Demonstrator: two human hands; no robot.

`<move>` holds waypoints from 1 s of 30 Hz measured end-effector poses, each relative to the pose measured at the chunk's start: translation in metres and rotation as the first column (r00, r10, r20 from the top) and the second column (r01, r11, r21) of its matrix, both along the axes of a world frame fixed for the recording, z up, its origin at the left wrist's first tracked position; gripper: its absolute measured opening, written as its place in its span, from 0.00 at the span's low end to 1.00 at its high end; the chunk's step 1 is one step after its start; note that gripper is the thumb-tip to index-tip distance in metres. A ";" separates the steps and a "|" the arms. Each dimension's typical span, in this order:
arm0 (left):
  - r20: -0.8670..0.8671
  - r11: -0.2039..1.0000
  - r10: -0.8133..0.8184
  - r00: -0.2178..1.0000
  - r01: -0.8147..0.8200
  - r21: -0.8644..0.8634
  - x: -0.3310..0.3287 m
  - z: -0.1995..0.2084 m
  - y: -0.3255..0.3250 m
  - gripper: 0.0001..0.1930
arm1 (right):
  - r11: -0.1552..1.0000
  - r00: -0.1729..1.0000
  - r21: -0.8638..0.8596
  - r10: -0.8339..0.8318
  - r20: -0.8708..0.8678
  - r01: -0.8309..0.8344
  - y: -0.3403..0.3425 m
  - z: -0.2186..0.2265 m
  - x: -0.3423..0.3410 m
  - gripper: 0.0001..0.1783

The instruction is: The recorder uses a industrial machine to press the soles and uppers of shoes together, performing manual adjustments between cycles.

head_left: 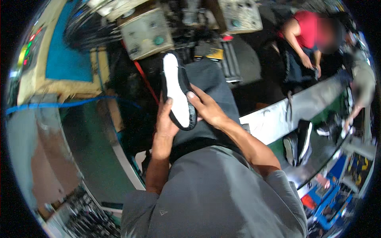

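Note:
A black shoe (pixel 177 91) is held bottom up over my lap, its long white underside facing me and its black upper wrapping round the edge. My left hand (pixel 164 121) grips it from the left, the thumb pressed along the side near the lower end. From the right, my right hand (pixel 205 107) holds the same shoe, thumb lying at the edge of the white underside and fingers behind it. The far end of the shoe points up and slightly left, towards the machine. What the fingers behind the shoe touch is hidden.
Ahead stand worn control boxes (pixel 147 33) with green buttons. A blue hose (pixel 67 104) crosses on the left above a dark green surface (pixel 95 146). At right, dark shoes (pixel 291 148) lie along a metal-edged bench (pixel 270 123). A person in red (pixel 305 29) works beyond it; another reaches in.

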State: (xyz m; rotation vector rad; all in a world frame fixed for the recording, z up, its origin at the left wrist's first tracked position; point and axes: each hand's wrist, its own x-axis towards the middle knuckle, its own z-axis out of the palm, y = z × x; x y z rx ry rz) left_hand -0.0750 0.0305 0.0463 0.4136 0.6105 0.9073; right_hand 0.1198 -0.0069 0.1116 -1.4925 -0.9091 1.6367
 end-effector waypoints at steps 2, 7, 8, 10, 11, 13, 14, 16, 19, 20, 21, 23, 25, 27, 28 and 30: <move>-0.048 0.994 0.097 0.994 -0.099 -0.054 -0.022 -0.013 -0.021 0.33 | 0.993 0.987 -0.039 0.109 -0.118 -0.114 -0.019 -0.017 0.000 0.38; -0.182 0.916 0.262 0.948 -0.304 -0.261 -0.164 -0.045 -0.022 0.36 | 0.996 0.980 -0.084 0.018 -0.199 -0.035 -0.047 -0.023 0.016 0.29; -0.464 0.890 0.390 0.795 -0.455 -0.032 -0.180 -0.037 -0.014 0.38 | 0.995 0.986 -0.100 -0.016 -0.168 -0.001 -0.055 -0.033 0.024 0.29; -0.727 0.780 0.601 0.332 -0.442 0.443 -0.300 -0.054 0.011 0.47 | 0.997 0.984 -0.079 0.003 -0.181 -0.017 -0.056 -0.037 0.031 0.29; -0.736 0.726 0.667 0.118 -0.329 0.605 -0.299 -0.052 0.038 0.45 | 0.991 0.991 -0.118 -0.069 -0.119 0.055 -0.068 -0.049 0.044 0.28; -0.842 0.836 0.532 0.083 -0.211 0.507 -0.344 -0.038 0.081 0.41 | 0.980 0.984 -0.140 -0.156 -0.081 0.143 -0.085 -0.049 0.059 0.27; -0.806 0.805 0.584 -0.094 -0.062 0.590 -0.380 -0.033 0.101 0.38 | 0.980 0.982 -0.120 -0.168 -0.090 0.157 -0.089 -0.047 0.063 0.27; -0.867 0.865 0.498 0.009 -0.078 0.496 -0.359 -0.047 0.156 0.34 | 0.962 0.961 -0.076 -0.267 -0.064 0.262 -0.112 -0.056 0.083 0.27; -0.736 0.950 0.196 0.648 0.060 0.306 -0.303 -0.077 0.173 0.29 | 0.932 0.932 0.004 -0.362 -0.004 0.362 -0.142 -0.078 0.111 0.28; -0.806 0.857 0.281 0.521 0.242 0.455 -0.298 -0.087 0.175 0.30 | 0.896 0.896 0.012 -0.444 -0.017 0.445 -0.151 -0.078 0.116 0.28; -0.495 0.987 0.144 0.857 -0.086 0.138 -0.245 -0.100 0.171 0.27 | 0.847 0.847 0.016 -0.532 0.001 0.532 -0.177 -0.095 0.133 0.29; -0.525 0.972 -0.066 0.849 0.174 0.159 -0.149 -0.116 0.158 0.26 | 0.800 0.751 0.045 -0.579 0.319 0.598 -0.233 -0.112 0.167 0.28; -0.451 0.882 -0.241 0.860 0.388 0.269 -0.017 -0.104 0.118 0.24 | 0.655 0.293 0.060 -0.416 0.861 0.753 -0.350 -0.151 0.213 0.25; -0.312 0.917 -0.310 0.898 0.369 0.151 0.022 -0.101 0.091 0.25 | 0.551 0.263 -0.084 -0.254 0.931 0.830 -0.416 -0.152 0.230 0.21; -0.291 0.893 -0.389 0.874 0.435 0.112 0.071 -0.093 0.072 0.26 | 0.497 0.079 0.035 -0.207 0.975 0.867 -0.491 -0.162 0.236 0.21; -0.445 0.856 -0.421 0.791 0.509 0.095 0.128 -0.058 0.037 0.26 | 0.412 0.069 -0.069 0.015 0.997 0.909 -0.587 -0.156 0.236 0.32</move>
